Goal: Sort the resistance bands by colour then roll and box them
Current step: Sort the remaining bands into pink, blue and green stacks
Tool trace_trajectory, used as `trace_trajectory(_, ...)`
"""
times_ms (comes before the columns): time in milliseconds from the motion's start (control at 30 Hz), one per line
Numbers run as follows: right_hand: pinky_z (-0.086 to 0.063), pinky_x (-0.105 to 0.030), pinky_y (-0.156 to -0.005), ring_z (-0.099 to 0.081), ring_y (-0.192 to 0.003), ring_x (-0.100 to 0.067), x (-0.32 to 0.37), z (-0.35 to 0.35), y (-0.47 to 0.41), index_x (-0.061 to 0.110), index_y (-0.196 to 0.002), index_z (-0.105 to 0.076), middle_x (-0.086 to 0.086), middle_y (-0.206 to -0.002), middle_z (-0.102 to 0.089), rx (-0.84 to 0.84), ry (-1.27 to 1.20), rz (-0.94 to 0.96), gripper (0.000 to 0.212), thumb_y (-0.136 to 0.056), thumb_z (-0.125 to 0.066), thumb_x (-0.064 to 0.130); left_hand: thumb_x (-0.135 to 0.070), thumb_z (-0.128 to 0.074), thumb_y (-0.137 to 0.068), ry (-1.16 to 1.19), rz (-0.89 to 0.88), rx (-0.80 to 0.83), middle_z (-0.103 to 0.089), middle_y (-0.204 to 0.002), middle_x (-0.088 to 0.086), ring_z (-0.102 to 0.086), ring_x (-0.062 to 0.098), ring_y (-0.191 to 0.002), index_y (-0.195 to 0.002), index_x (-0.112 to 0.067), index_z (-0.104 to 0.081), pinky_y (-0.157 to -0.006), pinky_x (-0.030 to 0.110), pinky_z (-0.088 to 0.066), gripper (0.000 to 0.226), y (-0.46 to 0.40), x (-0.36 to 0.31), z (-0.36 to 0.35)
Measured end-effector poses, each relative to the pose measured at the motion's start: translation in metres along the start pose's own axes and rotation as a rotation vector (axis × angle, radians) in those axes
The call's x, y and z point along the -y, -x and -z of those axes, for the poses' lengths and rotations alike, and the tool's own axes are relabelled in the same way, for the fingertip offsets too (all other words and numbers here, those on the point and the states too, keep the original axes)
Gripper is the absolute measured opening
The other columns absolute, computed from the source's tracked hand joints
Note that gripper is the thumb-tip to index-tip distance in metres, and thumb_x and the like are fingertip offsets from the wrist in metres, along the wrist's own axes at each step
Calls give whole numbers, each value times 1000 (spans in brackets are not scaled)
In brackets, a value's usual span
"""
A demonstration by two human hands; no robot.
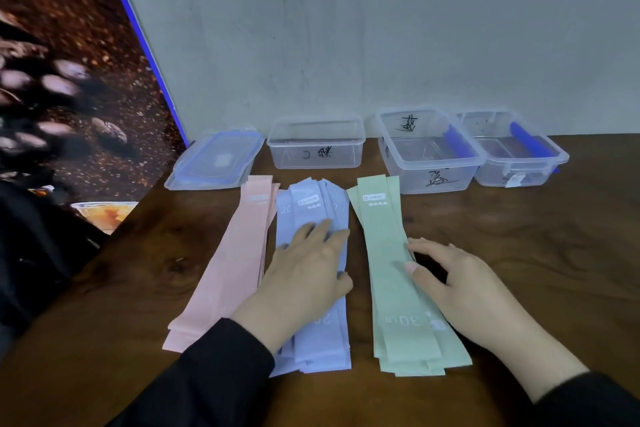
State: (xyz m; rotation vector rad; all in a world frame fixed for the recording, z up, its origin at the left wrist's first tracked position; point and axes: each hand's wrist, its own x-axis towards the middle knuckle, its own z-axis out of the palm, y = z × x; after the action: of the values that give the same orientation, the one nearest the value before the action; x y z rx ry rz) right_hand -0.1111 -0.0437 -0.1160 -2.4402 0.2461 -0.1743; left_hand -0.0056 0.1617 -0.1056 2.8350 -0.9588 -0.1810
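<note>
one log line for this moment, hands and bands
stage: sorted, unrolled | left hand: flat on blue bands | right hand: fingertips on green bands | pink bands: untouched | boxes: open

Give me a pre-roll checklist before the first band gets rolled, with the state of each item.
1. Colours separated: pink pile, blue pile, green pile lie side by side, unmixed. Ok.
2. Piles squared: bands in each are fanned and askew. Not ok.
3. Hands free: left hand rests flat on the blue pile, right hand touches the green pile's edge, neither grips. Ok.
4. Boxes open: three clear boxes stand lidless by the wall. Ok.
5. Box-to-colour match: scrawled labels unreadable. Cannot tell.
</note>
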Motion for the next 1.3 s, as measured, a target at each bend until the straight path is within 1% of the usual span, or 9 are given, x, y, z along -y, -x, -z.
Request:
trace_trajectory(167, -16, -18, -116, -22, -119, 15, -2, -1, 0, 38, -142, -53, 35, -132, -41, -4, 25, 14, 42, -101, -52, 45, -43, -51, -99, 21, -60, 35, -11, -167, -5, -8, 17, -152, -158, -32, -18, -118, 50, -29, 69, -3, 16, 2)
trace_trajectory(267, -19, -22, -120, -26, -122, 16, -5, -4, -2, 38, -140, -55, 32, -133, -45, -21, 15, 29, 41, -100, -52, 47, -63, -43, -97, 1, -32, 61, -3, -168, -7, 2, 16, -154, -159, -36, -10, -122, 58, -10, 75, 4, 9, 5)
trace_trajectory(333, -32, -29, -119, -38, -126, 13, -9, -6, -4, 38, -137, -58, 31, -135, -49, -44, -1, 51, 38, -100, -54, 46, -64, -38, -98, 3, -23, 16, -4, -168, -5, 3, 17, -154, -158, -36, -12, -122, 58, -1, 71, 10, -5, 9)
trace_trajectory(433, -43, -17, -99, -54, -120, 6, -14, -9, -4, 38, -119, -66, 32, -124, -58, -146, -69, 123, 22, -99, -59, 36, -49, -42, -103, 85, -113, -124, -34, -158, -6, -26, 17, -146, -151, -33, -35, -121, 45, -18, 51, 21, -38, 14)
trace_trajectory(567, -48, -21, -89, -62, -108, -6, -18, -6, 3, 30, -99, -70, 21, -109, -63, -260, -151, 222, 10, -97, -62, 25, -33, -47, -102, 215, -212, -318, -60, -111, -9, -56, 17, -103, -113, -28, -62, -89, 39, -44, 19, 30, -72, 1)
trace_trajectory(733, -47, -29, -84, -60, -96, -19, -15, 0, 23, 29, -80, -61, 12, -93, -61, -193, -197, 385, 18, -96, -62, 21, -26, -54, -98, 265, -238, -358, -57, -94, -10, -50, 11, -90, -97, -23, -65, -79, 33, -47, 12, 24, -64, -33)
trace_trajectory(867, -45, -29, -95, -58, -107, -18, -20, 0, 44, 31, -90, -65, 17, -102, -61, 16, -155, 480, 7, -90, -70, 36, -10, -58, -93, 416, -208, -392, -59, -96, -14, -49, 6, -93, -99, -22, -65, -79, 22, -42, 15, 23, -58, -39)
trace_trajectory(933, -42, -30, -101, -56, -115, -14, -24, -2, 50, 32, -97, -69, 21, -109, -59, 69, -76, 518, 16, -87, -76, 42, -8, -59, -92, 420, -213, -398, -60, -98, -14, -49, 7, -94, -99, -22, -65, -80, 23, -43, 17, 23, -59, -41)
trace_trajectory(1300, -43, -35, -99, -59, -111, -16, -23, -5, 50, 37, -83, -71, 21, -102, -62, 39, -103, 498, 12, -94, -66, 39, -29, -50, -96, 396, -230, -414, -58, -92, -15, -50, 8, -90, -93, -24, -63, -78, 34, -48, 14, 28, -61, -44)
